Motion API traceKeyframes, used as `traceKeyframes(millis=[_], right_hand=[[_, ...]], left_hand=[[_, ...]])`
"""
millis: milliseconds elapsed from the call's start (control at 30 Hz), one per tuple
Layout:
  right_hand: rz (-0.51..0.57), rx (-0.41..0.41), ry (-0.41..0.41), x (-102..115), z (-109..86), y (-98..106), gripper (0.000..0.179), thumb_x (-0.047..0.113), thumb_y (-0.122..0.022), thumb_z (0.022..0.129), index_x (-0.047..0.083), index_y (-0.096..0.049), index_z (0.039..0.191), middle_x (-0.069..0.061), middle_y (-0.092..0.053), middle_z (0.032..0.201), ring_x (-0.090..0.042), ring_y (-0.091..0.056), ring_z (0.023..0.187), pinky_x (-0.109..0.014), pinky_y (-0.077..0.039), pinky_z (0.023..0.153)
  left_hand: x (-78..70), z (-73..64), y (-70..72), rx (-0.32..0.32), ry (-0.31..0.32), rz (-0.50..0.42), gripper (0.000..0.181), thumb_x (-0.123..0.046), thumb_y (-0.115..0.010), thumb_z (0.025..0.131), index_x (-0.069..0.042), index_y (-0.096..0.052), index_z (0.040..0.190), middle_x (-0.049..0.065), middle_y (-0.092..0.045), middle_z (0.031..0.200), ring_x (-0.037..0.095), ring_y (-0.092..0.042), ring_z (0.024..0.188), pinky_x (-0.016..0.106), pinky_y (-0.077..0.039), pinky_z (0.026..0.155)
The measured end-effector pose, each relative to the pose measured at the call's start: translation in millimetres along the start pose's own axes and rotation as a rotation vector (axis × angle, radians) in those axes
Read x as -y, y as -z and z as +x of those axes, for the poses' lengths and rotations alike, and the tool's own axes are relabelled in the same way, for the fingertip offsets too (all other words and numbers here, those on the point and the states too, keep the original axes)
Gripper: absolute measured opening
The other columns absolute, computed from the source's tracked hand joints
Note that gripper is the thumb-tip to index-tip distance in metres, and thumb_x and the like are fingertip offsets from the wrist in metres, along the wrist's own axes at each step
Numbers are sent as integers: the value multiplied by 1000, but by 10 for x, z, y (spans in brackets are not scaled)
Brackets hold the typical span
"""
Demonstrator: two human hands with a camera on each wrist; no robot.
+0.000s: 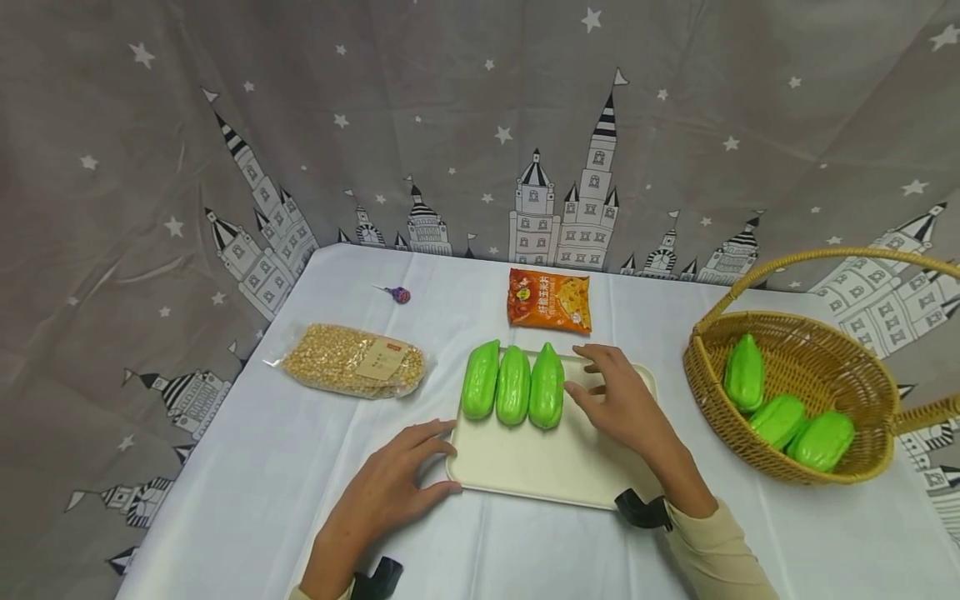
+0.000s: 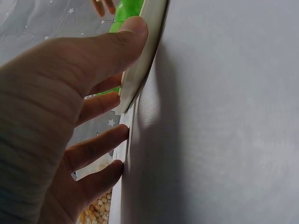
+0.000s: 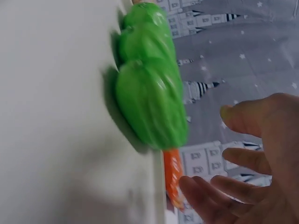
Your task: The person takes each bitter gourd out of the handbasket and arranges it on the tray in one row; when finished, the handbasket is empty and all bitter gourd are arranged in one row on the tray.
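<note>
Three green, ridged, gourd-like vegetables [image 1: 513,386] lie side by side in the far left part of a cream tray [image 1: 525,467]. My left hand [image 1: 393,479] is at the tray's left edge, fingers spread; in the left wrist view its thumb [image 2: 133,32] rests against the tray rim. Over the tray's right half, my right hand [image 1: 622,404] hovers beside the rightmost gourd with loosely bent fingers. The right wrist view shows a gap between this hand [image 3: 252,158] and the nearest gourd [image 3: 152,102], and nothing held.
At the right stands a wicker basket [image 1: 813,354] with a tall handle, holding three more green gourds [image 1: 745,375]. An orange snack packet [image 1: 549,301] lies behind the tray. To the left are a bag of corn kernels [image 1: 330,358] and a small purple lollipop [image 1: 401,295].
</note>
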State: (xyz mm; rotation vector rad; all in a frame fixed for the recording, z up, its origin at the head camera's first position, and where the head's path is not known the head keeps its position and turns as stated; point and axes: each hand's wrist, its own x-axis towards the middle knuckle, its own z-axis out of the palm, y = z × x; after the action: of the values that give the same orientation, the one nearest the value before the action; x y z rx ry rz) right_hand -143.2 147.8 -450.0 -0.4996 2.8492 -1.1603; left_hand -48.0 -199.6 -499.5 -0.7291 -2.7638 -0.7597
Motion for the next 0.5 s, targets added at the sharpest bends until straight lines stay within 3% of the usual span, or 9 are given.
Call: traceKeyframes(millis=[167,400,500], right_hand=[[-71,-117,18,-56,-90,228,45,14,-75,102,0,-63,143,-25,-54,149,-43,-66,124,-53,-67,89],[-128,-310,47,-236,-237,577,32,5,-77,98,-2,-70,128,-24,-66,126,-41,-70,110,-58,-67,80],[-147,-360,29,-323,-294,719,32,6,-77,98,-1,-70,128,-23,-66,122,-40,-70,107,-35,-67,82]], left_hand=[[8,-2,-9,-6,-6,-1,43,-40,-96,79,-21,-75,111,0,-67,146,22,-63,136,41,-56,111],[15,0,-14,-22,-25,10,43,-39,-98,78,-21,-75,110,1,-69,144,23,-65,134,41,-57,109],[16,0,-11,-26,-31,12,43,-39,-98,78,-21,-75,110,1,-69,144,24,-65,134,41,-57,108]])
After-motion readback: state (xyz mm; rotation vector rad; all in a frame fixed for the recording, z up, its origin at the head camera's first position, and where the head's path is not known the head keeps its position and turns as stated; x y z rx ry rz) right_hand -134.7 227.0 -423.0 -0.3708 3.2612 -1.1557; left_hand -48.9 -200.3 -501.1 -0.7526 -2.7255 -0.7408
